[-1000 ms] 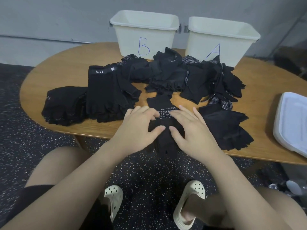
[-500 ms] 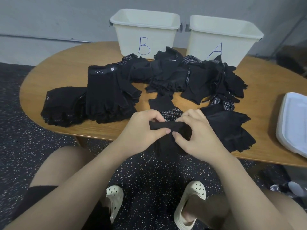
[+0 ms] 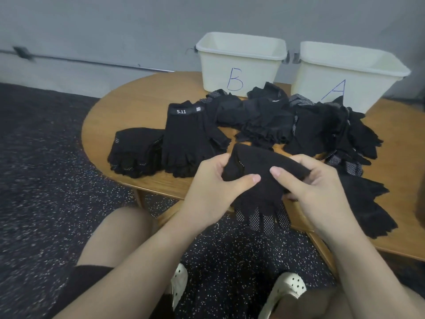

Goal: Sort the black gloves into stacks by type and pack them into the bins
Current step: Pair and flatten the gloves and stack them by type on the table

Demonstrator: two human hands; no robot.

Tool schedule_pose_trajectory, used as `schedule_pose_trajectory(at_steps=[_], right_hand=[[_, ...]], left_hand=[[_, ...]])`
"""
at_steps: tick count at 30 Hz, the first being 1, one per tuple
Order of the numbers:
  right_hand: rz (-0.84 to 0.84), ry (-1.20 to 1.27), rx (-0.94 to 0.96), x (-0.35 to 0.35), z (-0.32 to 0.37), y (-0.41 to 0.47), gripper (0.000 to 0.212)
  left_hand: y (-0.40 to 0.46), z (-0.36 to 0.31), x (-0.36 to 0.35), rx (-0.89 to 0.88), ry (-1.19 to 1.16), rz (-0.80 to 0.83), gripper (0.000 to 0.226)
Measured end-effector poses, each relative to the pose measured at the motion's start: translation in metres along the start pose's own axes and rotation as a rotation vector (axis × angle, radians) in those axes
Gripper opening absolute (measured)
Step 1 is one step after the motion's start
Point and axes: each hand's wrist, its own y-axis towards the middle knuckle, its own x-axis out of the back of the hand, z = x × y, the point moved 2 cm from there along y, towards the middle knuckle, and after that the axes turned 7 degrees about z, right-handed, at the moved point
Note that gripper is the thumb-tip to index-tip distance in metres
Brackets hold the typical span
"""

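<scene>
Gloves sorted at a wooden desk (image 3: 142, 107), one black glove (image 3: 259, 178) gripped in both hands above the near edge.

The glove is held by the left hand (image 3: 207, 189) and the right hand (image 3: 315, 192), thumbs pressed on top and fingers (image 3: 299, 158) curled round its cuff end, its dotted fingertips hanging below. Beyond the fingers, a loose pile of gloves (image 3: 299, 125) is spread before bin B (image 3: 241, 63) and bin A (image 3: 345, 77). Left of the fingers, two stacks are laid side by side: a 5.11-labelled stack (image 3: 186, 139) and a lower stack (image 3: 135, 150). Another stack (image 3: 365, 203) lies to the right.
</scene>
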Motion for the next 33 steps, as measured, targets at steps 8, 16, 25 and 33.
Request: schedule_pose_trajectory(at_steps=[8, 16, 25, 33], right_hand=[[0.103, 0.189, 0.034, -0.084, 0.004, 0.03, 0.026], [0.142, 0.005, -0.005, -0.181, 0.019, 0.081, 0.012], [0.126, -0.246, -0.133, -0.23, 0.022, 0.122, 0.017], [0.108, -0.269, -0.229, -0.233, 0.028, 0.126, 0.024]], left_hand=[[-0.006, -0.027, 0.079, -0.151, 0.127, -0.314, 0.01], [-0.018, -0.023, 0.171, -0.132, 0.104, -0.601, 0.014], [-0.016, 0.009, 0.226, -0.094, 0.262, -0.771, 0.009], [-0.007, 0.025, 0.234, -0.021, 0.348, -0.739, 0.018]])
